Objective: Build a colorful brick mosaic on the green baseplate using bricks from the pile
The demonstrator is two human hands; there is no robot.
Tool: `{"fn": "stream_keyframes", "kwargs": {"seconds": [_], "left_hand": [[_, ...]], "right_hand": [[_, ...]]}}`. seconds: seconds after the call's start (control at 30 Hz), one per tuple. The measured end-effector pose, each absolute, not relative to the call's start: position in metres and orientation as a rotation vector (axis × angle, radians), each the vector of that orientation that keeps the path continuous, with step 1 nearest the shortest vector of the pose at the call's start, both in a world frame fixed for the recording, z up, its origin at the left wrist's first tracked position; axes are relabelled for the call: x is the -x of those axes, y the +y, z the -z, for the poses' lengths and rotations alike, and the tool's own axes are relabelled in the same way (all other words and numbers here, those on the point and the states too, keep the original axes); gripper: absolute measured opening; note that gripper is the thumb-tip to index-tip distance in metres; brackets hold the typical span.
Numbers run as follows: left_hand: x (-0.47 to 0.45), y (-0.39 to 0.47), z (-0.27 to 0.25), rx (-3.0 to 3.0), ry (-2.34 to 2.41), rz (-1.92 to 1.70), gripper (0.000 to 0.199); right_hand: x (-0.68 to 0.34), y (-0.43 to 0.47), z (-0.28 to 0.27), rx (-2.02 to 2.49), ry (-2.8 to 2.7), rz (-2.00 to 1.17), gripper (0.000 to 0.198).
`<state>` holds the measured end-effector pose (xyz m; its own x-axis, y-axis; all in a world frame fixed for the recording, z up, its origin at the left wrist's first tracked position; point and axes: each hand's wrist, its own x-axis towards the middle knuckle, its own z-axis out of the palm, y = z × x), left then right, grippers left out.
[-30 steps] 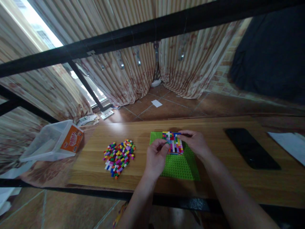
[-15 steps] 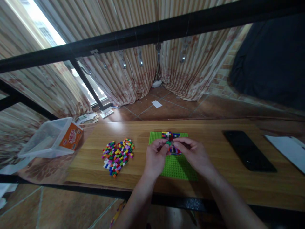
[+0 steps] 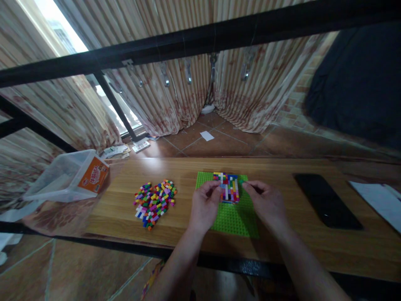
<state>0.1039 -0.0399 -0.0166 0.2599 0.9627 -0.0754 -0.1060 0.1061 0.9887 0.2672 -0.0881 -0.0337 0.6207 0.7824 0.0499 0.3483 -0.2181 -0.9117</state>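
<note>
A green studded baseplate (image 3: 234, 221) lies on the table, bearing a low block of multicoloured toy bricks (image 3: 230, 188) near its far side. My left hand (image 3: 205, 205) is closed in a pinch at the left edge of that block; what sits between its fingertips, if anything, is hidden. Over the right edge of the plate, my right hand (image 3: 266, 202) pinches a small dark green toy brick (image 3: 244, 182) between thumb and forefinger, a little apart from the block. A loose pile of small coloured bricks (image 3: 155, 202) spreads to the left.
A black phone-like slab (image 3: 327, 200) and white paper (image 3: 377, 198) lie on the right of the wooden table (image 3: 181, 171). Beyond the table's left end stands a clear plastic bin (image 3: 67, 175) with an orange label. A black metal bar (image 3: 188, 39) crosses above, before the curtains.
My hands, together over the brick block before, are now apart. The right hand has moved right with the green brick, uncovering the block; the left hand has barely moved.
</note>
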Motion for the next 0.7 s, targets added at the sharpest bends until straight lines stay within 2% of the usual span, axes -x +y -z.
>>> {"fn": "stream_keyframes", "kwargs": {"seconds": [0.23,0.4,0.7], "left_hand": [[-0.094,-0.03,0.022,-1.265,1.145,-1.094,0.014],[-0.091,-0.029,0.02,-1.326,1.264,-1.018,0.017],[-0.088,-0.029,0.02,-1.341,1.243,-0.989,0.018]], "right_hand": [[-0.27,-0.071,0.033,1.956,-0.957,-0.442,0.034],[-0.268,-0.066,0.038,2.004,-0.998,-0.433,0.035],[-0.271,-0.067,0.036,2.055,-0.969,-0.38,0.025]]}}
